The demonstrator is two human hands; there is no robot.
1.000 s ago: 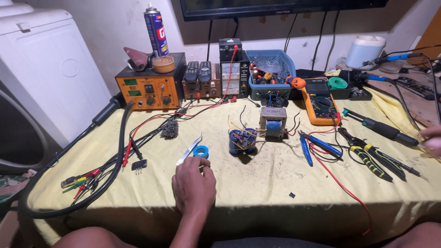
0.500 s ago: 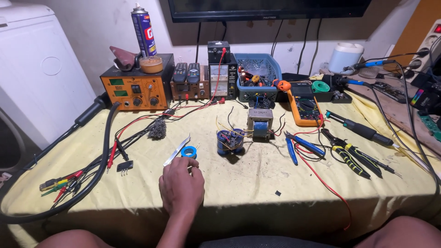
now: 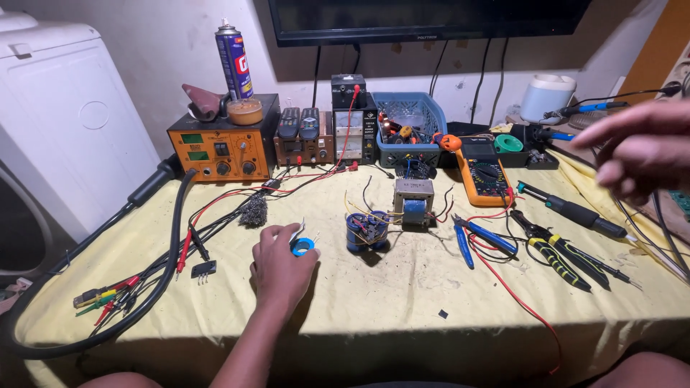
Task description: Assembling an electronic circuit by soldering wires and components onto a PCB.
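My left hand (image 3: pixel 279 267) rests on the yellow-covered table (image 3: pixel 374 302), its fingertips touching a small blue roll of solder wire (image 3: pixel 302 246) beside a pair of tweezers. Just right of it stands a cluster of blue capacitors (image 3: pixel 367 231) wired to a small transformer (image 3: pixel 413 200). My right hand (image 3: pixel 642 147) hovers blurred in the air at the far right, fingers loosely spread and holding nothing, above a black screwdriver (image 3: pixel 573 210) and pliers (image 3: pixel 557 256).
An orange power supply (image 3: pixel 222 149) with a spray can (image 3: pixel 233 59) sits at the back left, a blue basket (image 3: pixel 410 128) and a multimeter (image 3: pixel 486 174) at the back. Blue cutters (image 3: pixel 480 238) lie centre right. Thick black cable and coloured leads (image 3: pixel 108 298) lie at left.
My right hand has come into view at the far right, raised above the tools. My left hand stays on the blue solder roll. The camera has shifted slightly.
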